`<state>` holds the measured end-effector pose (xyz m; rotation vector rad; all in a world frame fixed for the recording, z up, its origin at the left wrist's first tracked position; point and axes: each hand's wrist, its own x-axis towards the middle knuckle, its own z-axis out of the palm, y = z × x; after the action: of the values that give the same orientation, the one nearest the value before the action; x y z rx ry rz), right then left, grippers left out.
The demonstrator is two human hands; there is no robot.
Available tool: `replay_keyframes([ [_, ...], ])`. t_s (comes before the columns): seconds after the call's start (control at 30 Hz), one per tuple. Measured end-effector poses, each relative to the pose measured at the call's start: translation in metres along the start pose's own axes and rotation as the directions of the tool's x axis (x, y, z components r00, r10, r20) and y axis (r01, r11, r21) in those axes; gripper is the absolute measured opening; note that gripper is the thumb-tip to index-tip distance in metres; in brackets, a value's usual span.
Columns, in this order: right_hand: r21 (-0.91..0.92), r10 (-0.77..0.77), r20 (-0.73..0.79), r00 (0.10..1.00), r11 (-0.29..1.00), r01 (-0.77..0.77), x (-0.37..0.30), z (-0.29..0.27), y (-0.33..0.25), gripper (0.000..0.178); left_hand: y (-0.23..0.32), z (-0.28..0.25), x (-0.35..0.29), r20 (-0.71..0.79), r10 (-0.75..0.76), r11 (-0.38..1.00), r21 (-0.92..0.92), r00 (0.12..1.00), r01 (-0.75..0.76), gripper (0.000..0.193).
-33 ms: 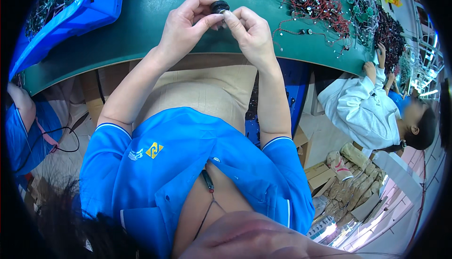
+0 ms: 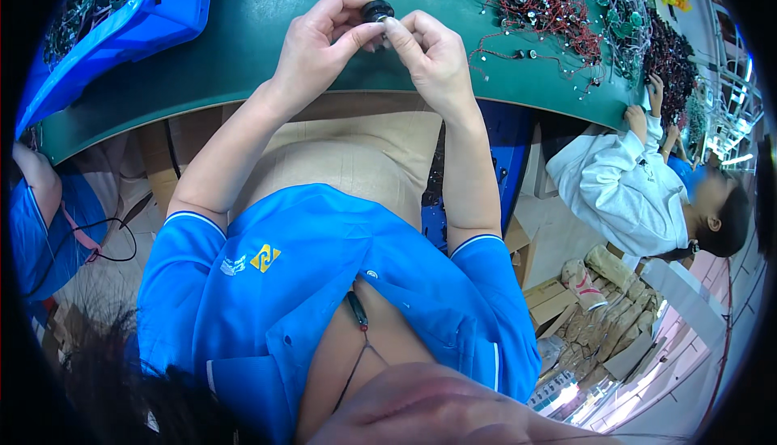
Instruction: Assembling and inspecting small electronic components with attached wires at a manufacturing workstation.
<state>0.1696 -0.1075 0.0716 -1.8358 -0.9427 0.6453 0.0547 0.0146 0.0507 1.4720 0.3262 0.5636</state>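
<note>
Between my two hands, above the table's near part, is a small round black part (image 2: 377, 10) with a ringed edge. Its exact kind I cannot make out. The fingers of my left hand (image 2: 328, 36) curl round its left and underside, partly hidden behind it. My right hand (image 2: 429, 52) pinches at its lower right side, thumb and forefinger meeting my left thumb. A small pale bit (image 2: 384, 19) shows at the right fingertips, too small to name.
On the green table (image 2: 267, 8), a blue bin (image 2: 174, 8) with green circuit boards stands at left. Red wires with small round black parts (image 2: 538, 8) are heaped at right, beside white wires and green boards (image 2: 619, 8). A person in a pale hoodie (image 2: 619, 190) works farther right.
</note>
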Motion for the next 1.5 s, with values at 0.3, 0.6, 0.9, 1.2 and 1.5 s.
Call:
replay_keyframes([
  [0.3,-0.321,-0.136,-0.079,0.988,0.941,0.104,-0.006,0.018,-0.006,0.023,-0.007,-0.002,-0.004,-0.052,-0.082,0.989,-0.126,0.995,0.075,0.02],
  [0.6,-0.623,-0.405,-0.033,0.914,0.723,0.298,0.0,0.027,0.007,0.016,-0.025,-0.001,-0.001,-0.13,-0.185,0.98,-0.1,0.974,0.173,0.013],
  [0.9,-0.677,-0.471,-0.076,0.879,0.671,0.301,0.007,0.025,0.02,0.012,-0.034,-0.009,0.007,-0.095,-0.185,0.958,-0.24,0.978,0.158,0.016],
  [1.2,0.372,-0.15,-0.258,0.955,0.896,0.241,0.034,-0.007,0.03,0.017,-0.037,-0.005,-0.001,-0.079,-0.145,0.967,-0.222,0.986,0.124,0.032],
  [1.5,0.778,-0.192,-0.241,0.951,0.548,0.308,0.046,0.001,0.014,0.016,-0.031,0.053,-0.001,0.064,0.033,0.925,0.376,0.997,-0.055,0.037],
])
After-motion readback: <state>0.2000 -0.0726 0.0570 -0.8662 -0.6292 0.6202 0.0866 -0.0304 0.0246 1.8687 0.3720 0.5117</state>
